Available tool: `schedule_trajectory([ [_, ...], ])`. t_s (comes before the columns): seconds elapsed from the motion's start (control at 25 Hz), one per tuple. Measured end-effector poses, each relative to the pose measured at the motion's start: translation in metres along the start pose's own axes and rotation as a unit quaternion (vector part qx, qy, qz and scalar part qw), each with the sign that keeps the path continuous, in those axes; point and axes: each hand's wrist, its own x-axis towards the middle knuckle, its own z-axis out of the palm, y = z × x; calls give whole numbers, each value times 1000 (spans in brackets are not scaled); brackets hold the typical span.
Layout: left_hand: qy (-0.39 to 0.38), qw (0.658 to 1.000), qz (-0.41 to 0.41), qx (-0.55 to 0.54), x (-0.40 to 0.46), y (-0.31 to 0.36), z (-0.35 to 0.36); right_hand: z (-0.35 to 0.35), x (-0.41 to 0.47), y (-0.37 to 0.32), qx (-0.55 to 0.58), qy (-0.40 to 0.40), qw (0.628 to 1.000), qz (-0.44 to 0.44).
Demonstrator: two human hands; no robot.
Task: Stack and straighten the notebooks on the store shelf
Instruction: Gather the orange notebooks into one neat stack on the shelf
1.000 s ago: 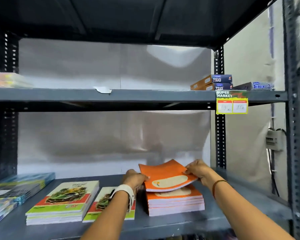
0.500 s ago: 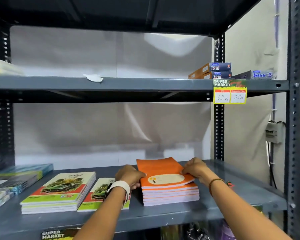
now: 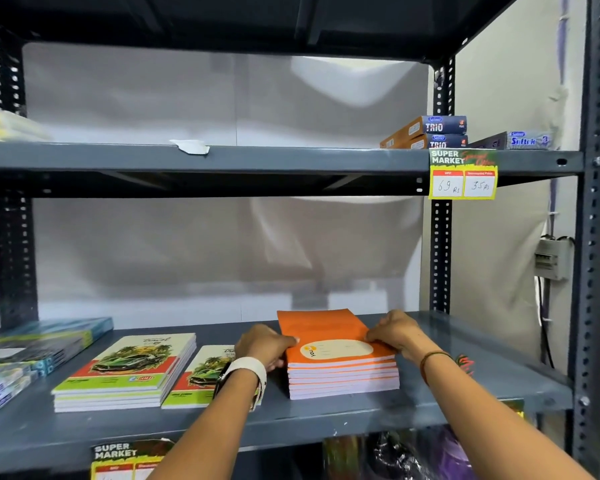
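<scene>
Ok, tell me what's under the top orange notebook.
More orange notebooks stacked beneath the top orange notebook, on the lower shelf. Their covers are hidden; only edges show.

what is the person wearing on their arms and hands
Both forearms are bare, with no sleeves in view and no gloves. The left hand has a white band with a dark watch-like piece on the wrist. The right hand has a thin reddish-brown cord bracelet on its wrist. No rings are visible.
</scene>
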Motion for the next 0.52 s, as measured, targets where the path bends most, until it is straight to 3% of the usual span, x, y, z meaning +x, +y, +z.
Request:
schedule_trajectory([
  [0.16, 9, 999, 1, 36, -3, 0, 0, -1, -6, -8, -96, 10, 995, -10],
  [0.32, 49, 997, -3, 56, -2, 2, -20, 13, -12, -38, -156, 102, 978, -92],
  [0.44, 99, 978, 3, 184, 4, 1, -58, 39, -22, -78, -134, 106, 968, -182],
  [0.52, 76, 955, -3, 286, 5, -3, -81, 64, -35, -103, -154, 78, 960, -222],
])
